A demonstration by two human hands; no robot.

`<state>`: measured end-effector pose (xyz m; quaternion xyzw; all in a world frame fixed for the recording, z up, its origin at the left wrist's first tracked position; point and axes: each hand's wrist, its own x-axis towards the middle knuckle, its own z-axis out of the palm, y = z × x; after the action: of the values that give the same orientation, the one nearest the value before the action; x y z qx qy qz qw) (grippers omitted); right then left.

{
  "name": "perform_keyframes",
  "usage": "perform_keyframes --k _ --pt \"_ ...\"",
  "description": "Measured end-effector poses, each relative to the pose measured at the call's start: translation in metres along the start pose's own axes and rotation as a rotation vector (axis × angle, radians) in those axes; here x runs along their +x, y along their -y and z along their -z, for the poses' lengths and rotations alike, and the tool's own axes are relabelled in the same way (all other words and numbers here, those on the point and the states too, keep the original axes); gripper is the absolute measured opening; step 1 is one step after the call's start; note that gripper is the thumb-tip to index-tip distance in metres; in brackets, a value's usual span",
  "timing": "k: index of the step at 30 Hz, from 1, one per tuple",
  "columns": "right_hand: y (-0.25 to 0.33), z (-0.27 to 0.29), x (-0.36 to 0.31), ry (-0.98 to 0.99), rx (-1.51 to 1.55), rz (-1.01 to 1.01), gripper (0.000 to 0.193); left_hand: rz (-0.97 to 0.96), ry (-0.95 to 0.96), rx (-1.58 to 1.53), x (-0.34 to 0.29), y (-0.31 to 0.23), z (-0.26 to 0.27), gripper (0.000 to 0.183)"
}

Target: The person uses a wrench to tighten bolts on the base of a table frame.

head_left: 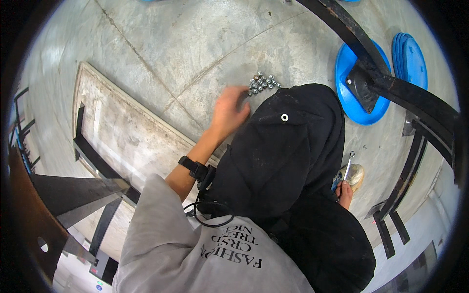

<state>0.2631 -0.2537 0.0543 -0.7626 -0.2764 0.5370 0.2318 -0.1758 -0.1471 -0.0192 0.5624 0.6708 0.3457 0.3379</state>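
Note:
Smeared by motion, my left hand (228,111) hovers beside a cluster of small silver bolts or nuts (263,82) on the floor. Its thumb is apart from its fingers and nothing shows between them; the fingertips are hard to make out. A black band with a cable is strapped round that wrist. Low beside my right shoe (358,177), my right hand (345,193) is closed round a silver wrench (349,167), its ring-like end pointing up and away. My leg hides part of the right arm. A small white ring (285,117) shows on my black trousers.
A curved black metal frame (408,93) arches over the right side, above a blue oval basin (360,113). More blue basins (415,56) are stacked behind it. On the left lie a worn pale board (132,115) and dark metal bars (97,158). The floor (190,39) is grey concrete.

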Motion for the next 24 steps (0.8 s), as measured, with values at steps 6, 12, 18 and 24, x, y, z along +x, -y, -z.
perform_keyframes --k 6,12,18,24 --pt "0.005 -0.004 -0.002 -0.022 -0.020 -0.028 0.030 0.008 0.056 -0.149 -0.003 -0.007 -0.003 0.030" --pt "0.017 -0.003 0.006 -0.040 -0.123 -0.016 0.029 0.273 -0.041 -0.269 0.015 0.002 0.020 0.025" --pt "0.060 -0.001 0.008 -0.102 -0.101 0.031 0.029 0.203 -0.228 -0.574 0.070 -0.027 0.088 0.018" --pt "0.093 -0.004 0.028 -0.020 -0.170 0.070 0.028 -0.078 -0.043 -0.416 0.091 -0.099 0.085 0.016"
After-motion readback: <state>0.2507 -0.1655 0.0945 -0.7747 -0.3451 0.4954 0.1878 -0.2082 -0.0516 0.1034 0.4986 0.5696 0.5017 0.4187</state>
